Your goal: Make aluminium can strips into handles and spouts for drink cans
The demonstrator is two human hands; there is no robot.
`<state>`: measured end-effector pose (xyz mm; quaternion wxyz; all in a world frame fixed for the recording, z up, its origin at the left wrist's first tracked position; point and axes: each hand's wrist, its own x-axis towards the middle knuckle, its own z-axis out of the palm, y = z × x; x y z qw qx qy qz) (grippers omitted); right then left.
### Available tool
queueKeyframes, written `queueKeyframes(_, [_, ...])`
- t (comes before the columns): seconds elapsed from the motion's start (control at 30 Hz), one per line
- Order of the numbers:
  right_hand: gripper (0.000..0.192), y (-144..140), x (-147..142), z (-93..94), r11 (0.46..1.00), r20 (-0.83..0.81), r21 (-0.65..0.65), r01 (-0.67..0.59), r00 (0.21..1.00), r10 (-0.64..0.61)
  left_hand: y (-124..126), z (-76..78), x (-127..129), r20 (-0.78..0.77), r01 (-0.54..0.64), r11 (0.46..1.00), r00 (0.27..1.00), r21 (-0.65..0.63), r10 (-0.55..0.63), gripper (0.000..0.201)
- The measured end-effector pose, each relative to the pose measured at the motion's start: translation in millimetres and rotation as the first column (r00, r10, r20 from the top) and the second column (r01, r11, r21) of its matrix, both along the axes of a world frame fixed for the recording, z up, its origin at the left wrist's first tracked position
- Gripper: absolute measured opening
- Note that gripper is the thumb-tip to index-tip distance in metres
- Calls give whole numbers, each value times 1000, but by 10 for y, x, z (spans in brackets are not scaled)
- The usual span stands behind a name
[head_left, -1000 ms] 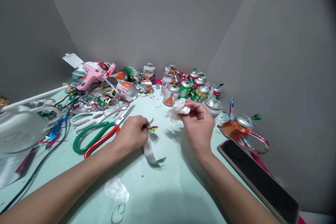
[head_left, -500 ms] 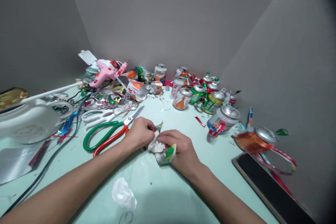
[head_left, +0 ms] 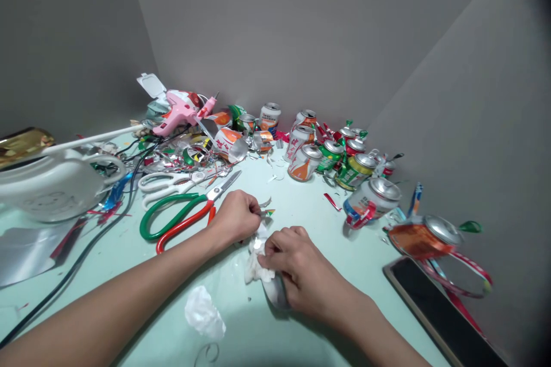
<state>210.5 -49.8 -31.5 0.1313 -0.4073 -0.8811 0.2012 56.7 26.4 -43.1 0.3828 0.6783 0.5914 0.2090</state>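
My left hand [head_left: 239, 217] is closed in a pinch on one end of a cut strip of can metal [head_left: 276, 291], and a small green and yellow tip pokes out past its fingers. With its fingers closed, my right hand [head_left: 299, 266] presses a crumpled white tissue [head_left: 257, 268] against the strip. The strip's silvery lower end curves out below the tissue. Both hands partly hide the metal. Large scissors with green and red handles [head_left: 183, 222] lie just left of my left hand, blades spread a little. Another crumpled white tissue [head_left: 204, 312] rests on the table nearer to me.
Cut and whole drink cans [head_left: 305, 163] stand at the back and right. A phone [head_left: 443, 309] lies at the right. Leftward are a pink glue gun [head_left: 183, 112], metal scraps, white scissors [head_left: 170, 183], a white pitcher-like container [head_left: 55, 189] and a black cable [head_left: 92, 249].
My right hand has slid down toward me with the tissue, away from my left hand, baring more of the strip between them. The strip's lower end has turned to show silver. The view has shifted slightly.
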Motion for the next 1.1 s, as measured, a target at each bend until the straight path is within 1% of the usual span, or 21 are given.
queueKeyframes(0.03, [33,-12,-1,23,1000,20,-4,-11,1000,11,1,-5,-2,-6,4,1000,1000,17,-4,10])
queueKeyframes(0.1, [32,-46,2,64,997,31,-52,-60,998,62,4,-16,-6,-14,14,999,1000,43,-13,11])
queueKeyframes(0.17, [32,-97,10,91,986,5,-119,-114,993,116,6,-27,-10,-19,19,998,1000,54,-18,12])
queueKeyframes(0.23, [33,-164,21,105,978,-16,-159,-136,991,135,7,-32,-10,-22,19,998,1000,55,-18,12])
queueKeyframes(0.37, [29,-304,40,79,981,21,-150,-121,992,125,8,-29,-6,-23,19,999,1000,46,-18,12])
queueKeyframes(0.5, [22,-396,68,-55,987,42,-95,-128,990,132,18,-28,-12,-14,19,999,1000,46,-19,13])
queueKeyframes(0.6, [16,-435,136,-144,968,-7,-126,-217,976,217,27,-35,-21,4,19,999,1000,31,-20,11])
queueKeyframes(0.67, [18,-442,209,-97,950,-94,-150,-273,961,261,32,-41,-28,26,22,1000,999,12,-22,10])
queueKeyframes(0.7, [20,-435,249,-29,945,-146,-158,-286,953,264,33,-44,-30,39,21,1000,999,0,-21,9])
queueKeyframes(0.77, [22,-385,323,177,965,-287,-161,-207,945,155,34,-53,-34,70,14,1000,997,-26,-12,6])
queueKeyframes(0.8, [29,-338,352,291,973,-278,-199,-116,959,58,35,-58,-35,88,9,999,996,-45,-5,5])
queueKeyframes(0.83, [34,-274,372,392,986,-272,-170,2,961,-48,35,-64,-35,106,4,998,994,-68,3,4])
queueKeyframes(0.87, [35,-195,384,467,990,-287,-73,121,948,-137,36,-70,-33,124,-2,996,992,-94,13,3])
queueKeyframes(0.9, [34,-102,386,508,971,-294,18,239,929,-223,37,-76,-31,141,-7,993,990,-121,24,3])
queueKeyframes(0.93, [35,0,380,512,927,-285,110,359,905,-317,38,-80,-28,158,-12,989,987,-145,36,3])
queueKeyframes(0.97, [37,104,368,482,883,-250,161,442,883,-396,39,-83,-25,173,-18,986,984,-166,47,3])
queueKeyframes(1.0, [38,206,354,426,867,-174,156,473,877,-447,39,-83,-22,188,-23,983,980,-182,58,4])
queueKeyframes(1.07, [41,371,327,279,868,12,132,479,874,-485,36,-75,-16,218,-31,979,973,-201,75,6])
queueKeyframes(1.1, [41,426,318,209,862,76,139,487,863,-500,32,-67,-14,232,-34,978,969,-207,82,7])
